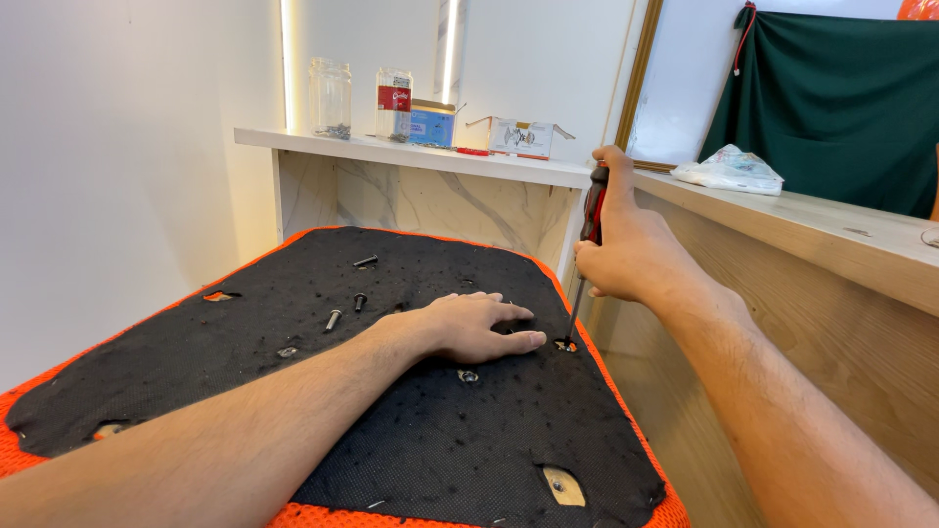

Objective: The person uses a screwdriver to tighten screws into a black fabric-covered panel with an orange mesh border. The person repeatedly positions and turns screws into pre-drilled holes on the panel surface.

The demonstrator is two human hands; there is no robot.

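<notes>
At frame centre, the right hand [626,256] grips a red screwdriver [590,225] upright on a screw [564,344]; the left hand [479,326] lies spread flat on the black panel [245,362]. The tip may slip toward those near fingers.

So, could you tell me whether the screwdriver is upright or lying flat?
Nearly upright: the right hand grips the screwdriver, tip in a seat-base hole.
</notes>
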